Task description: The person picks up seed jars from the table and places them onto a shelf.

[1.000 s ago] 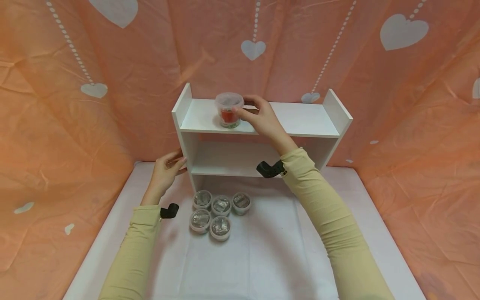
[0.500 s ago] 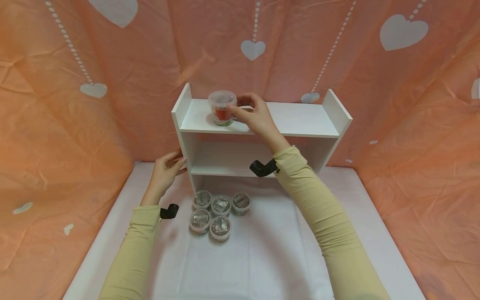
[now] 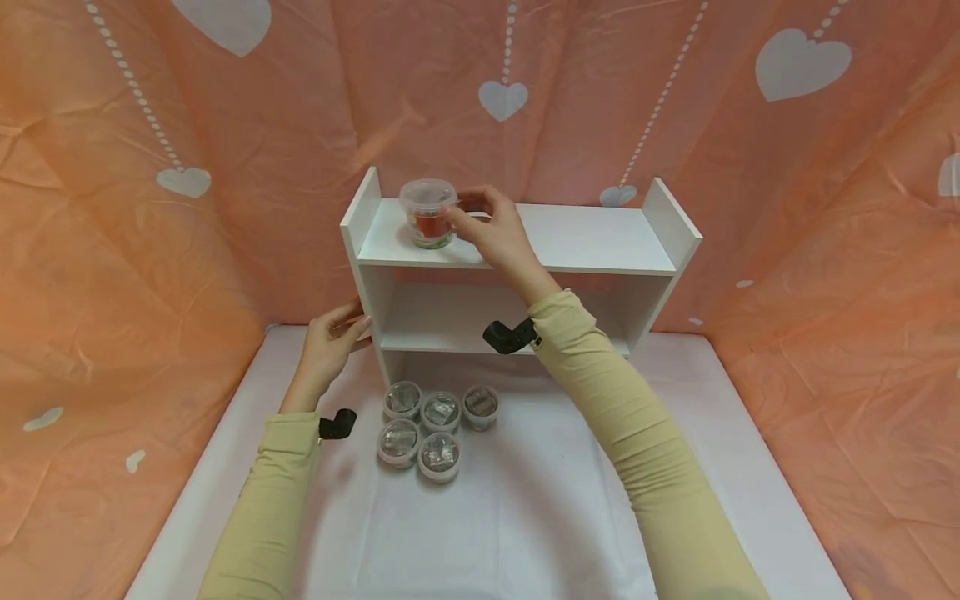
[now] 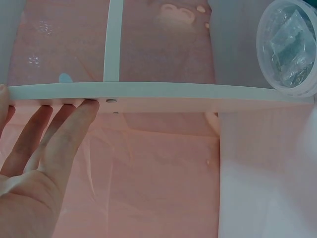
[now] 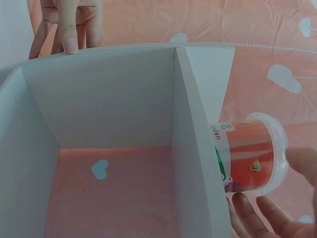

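My right hand (image 3: 495, 233) holds a clear round lidded tub (image 3: 430, 227) between thumb and fingers, near the left end of the white shelf unit's (image 3: 585, 237) top board. In the right wrist view, the tub (image 5: 250, 153) shows a red part with a small bee picture, and its base is against the board. The fingertips of my left hand (image 3: 330, 342) touch the outer face of the unit's left side panel. Those fingers look nearly straight in the left wrist view, where the thumb is mostly out of frame.
Several lidded tubs (image 3: 440, 457) with silvery packets under their lids stand on the white cloth (image 3: 525, 517), in front of the unit's left part. A middle board (image 3: 442, 321) runs below the top one. An orange curtain with hearts (image 3: 300, 150) hangs behind and at both sides.
My right hand has moved left along the top board with the tub, bringing it closer to the left side panel. The left hand stays at that panel.
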